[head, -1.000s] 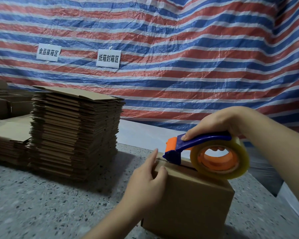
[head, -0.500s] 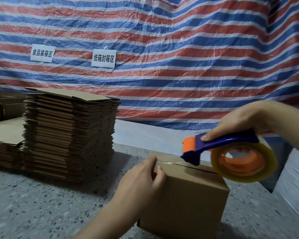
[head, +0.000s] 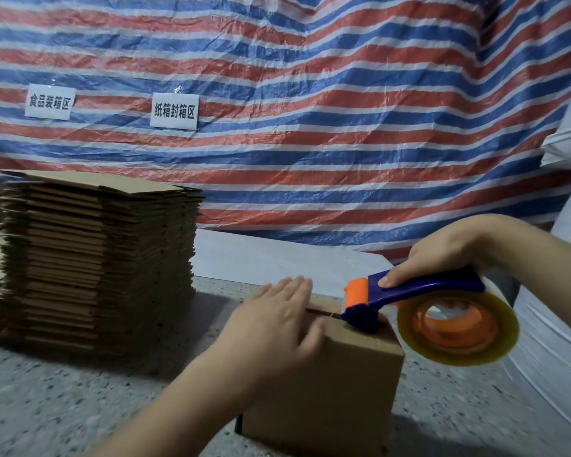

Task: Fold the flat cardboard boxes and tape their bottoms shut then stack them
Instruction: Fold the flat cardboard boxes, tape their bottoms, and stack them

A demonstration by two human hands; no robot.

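A folded brown cardboard box (head: pixel 330 390) stands on the speckled table, its closed flaps facing up with a seam across the top. My left hand (head: pixel 277 321) lies flat on the box's left top, fingers straight, thumb over the front edge. My right hand (head: pixel 442 255) grips the blue handle of a tape dispenser (head: pixel 419 311). Its orange-capped head touches the seam, and its clear tape roll (head: pixel 457 328) hangs off the box's right side. A tall stack of flat cardboard boxes (head: pixel 96 258) stands to the left.
A red, white and blue striped tarp (head: pixel 310 94) hangs behind the table, carrying two white paper signs (head: pixel 173 111). A white sheet (head: pixel 277 258) lies at the table's back. More cardboard lies at the far left, and white material (head: pixel 554 357) rises at the right.
The tape dispenser came down so its head meets the seam. My left hand slid further onto the box top with its fingers spread flat.
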